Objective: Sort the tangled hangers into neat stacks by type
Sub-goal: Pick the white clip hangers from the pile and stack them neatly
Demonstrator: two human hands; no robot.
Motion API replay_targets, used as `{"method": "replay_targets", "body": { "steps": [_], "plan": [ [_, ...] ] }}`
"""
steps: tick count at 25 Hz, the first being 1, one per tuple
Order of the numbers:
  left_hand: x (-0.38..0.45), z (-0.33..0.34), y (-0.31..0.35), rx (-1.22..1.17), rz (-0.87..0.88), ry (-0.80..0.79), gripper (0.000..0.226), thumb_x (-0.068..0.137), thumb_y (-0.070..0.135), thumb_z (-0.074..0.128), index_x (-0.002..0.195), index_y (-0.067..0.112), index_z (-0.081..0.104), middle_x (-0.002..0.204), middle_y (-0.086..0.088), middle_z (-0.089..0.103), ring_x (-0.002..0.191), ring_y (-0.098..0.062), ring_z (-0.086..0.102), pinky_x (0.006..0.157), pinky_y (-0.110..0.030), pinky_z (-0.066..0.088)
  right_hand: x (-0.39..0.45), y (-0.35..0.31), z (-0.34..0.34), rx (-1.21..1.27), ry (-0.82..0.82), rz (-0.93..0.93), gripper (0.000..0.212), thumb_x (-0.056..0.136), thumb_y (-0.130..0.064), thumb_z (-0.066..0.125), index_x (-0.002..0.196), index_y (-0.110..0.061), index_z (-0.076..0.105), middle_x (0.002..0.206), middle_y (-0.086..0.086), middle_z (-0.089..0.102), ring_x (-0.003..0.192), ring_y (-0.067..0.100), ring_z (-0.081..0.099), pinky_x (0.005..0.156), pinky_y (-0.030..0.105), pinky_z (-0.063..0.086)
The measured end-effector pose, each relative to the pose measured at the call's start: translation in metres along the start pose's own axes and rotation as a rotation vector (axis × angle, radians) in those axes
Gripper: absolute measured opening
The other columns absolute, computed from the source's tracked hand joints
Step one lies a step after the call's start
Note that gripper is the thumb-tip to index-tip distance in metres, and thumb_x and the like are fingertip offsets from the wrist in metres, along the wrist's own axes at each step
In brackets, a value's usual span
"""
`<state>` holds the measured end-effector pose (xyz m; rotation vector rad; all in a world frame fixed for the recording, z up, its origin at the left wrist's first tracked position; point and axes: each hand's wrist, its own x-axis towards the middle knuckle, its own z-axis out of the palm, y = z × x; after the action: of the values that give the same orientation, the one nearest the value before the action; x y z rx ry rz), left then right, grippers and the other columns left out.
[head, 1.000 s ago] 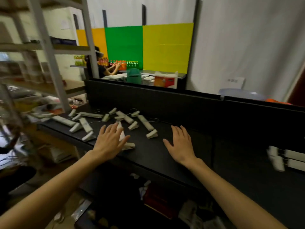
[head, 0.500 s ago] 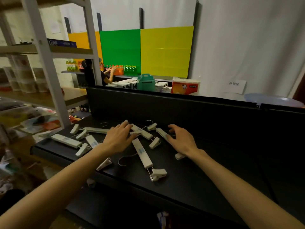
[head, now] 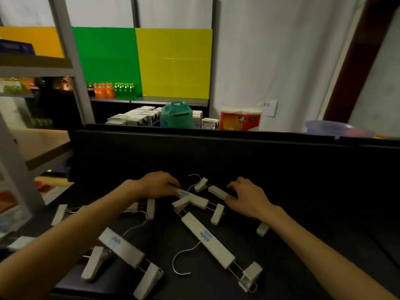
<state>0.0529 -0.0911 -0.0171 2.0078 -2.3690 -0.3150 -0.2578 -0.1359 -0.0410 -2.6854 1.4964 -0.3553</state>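
Observation:
Several white clip hangers with wire hooks lie tangled on the black table (head: 303,245). My left hand (head: 158,185) curls its fingers over the left end of the middle hanger (head: 194,199), near the table's back wall. My right hand (head: 246,198) curls its fingers round the bar of the far right hanger (head: 216,191). A long hanger (head: 207,239) lies diagonally in front, its hook pointing left. Another hanger (head: 121,250) lies at the front left beside my left forearm. More hangers (head: 149,207) are partly hidden under that forearm.
A black back wall (head: 238,156) rises behind the hangers. A metal shelf rack (head: 71,61) stands at the left. Beyond the wall are small cartons (head: 134,118), a green box (head: 176,114), a tissue pack (head: 240,120) and a blue basin (head: 333,127).
Both hands have moved from lying flat on the table to the back of the pile and curled onto hangers. The view has come closer to the table.

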Motion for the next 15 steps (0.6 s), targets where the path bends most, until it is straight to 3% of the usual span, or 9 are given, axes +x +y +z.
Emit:
{"method": "replay_targets", "body": {
  "steps": [4, 8, 11, 15],
  "plan": [
    [0.011, 0.0, -0.018, -0.015, 0.173, -0.008, 0.034, 0.096, 0.046, 0.06, 0.126, 0.033, 0.064, 0.121, 0.011, 0.059, 0.104, -0.002, 0.055, 0.088, -0.023, 0.046, -0.016, -0.003, 0.004, 0.038, -0.055, 0.169, 0.043, 0.089, -0.048, 0.066, 0.127, -0.028, 0.061, 0.114, -0.004, 0.064, 0.092, 0.009, 0.062, 0.079, 0.03, 0.056],
    [0.018, -0.006, -0.029, -0.032, 0.313, 0.15, 0.036, 0.096, 0.045, 0.06, 0.13, 0.032, 0.061, 0.117, 0.01, 0.052, 0.1, -0.005, 0.055, 0.086, -0.027, 0.05, -0.02, -0.016, -0.003, 0.129, -0.044, 0.264, 0.034, 0.093, -0.037, 0.065, 0.126, -0.029, 0.063, 0.111, -0.003, 0.069, 0.089, 0.01, 0.067, 0.081, 0.037, 0.059],
    [0.021, -0.003, -0.02, -0.024, 0.351, 0.22, 0.035, 0.096, 0.044, 0.06, 0.128, 0.031, 0.062, 0.114, 0.011, 0.052, 0.096, -0.007, 0.057, 0.083, -0.029, 0.053, -0.034, -0.019, -0.018, 0.143, 0.096, 0.335, 0.042, 0.092, -0.031, 0.067, 0.133, -0.026, 0.058, 0.122, -0.003, 0.06, 0.103, 0.014, 0.062, 0.088, 0.036, 0.054],
    [0.027, -0.001, 0.017, -0.113, 0.435, 0.364, 0.031, 0.097, 0.04, 0.059, 0.125, 0.028, 0.064, 0.115, 0.011, 0.056, 0.092, -0.005, 0.058, 0.079, -0.028, 0.055, -0.072, 0.0, -0.036, 0.046, 0.371, 0.404, 0.062, 0.091, -0.025, 0.069, 0.147, -0.02, 0.043, 0.119, -0.004, 0.058, 0.1, 0.015, 0.063, 0.079, 0.028, 0.051]
  ]
}}
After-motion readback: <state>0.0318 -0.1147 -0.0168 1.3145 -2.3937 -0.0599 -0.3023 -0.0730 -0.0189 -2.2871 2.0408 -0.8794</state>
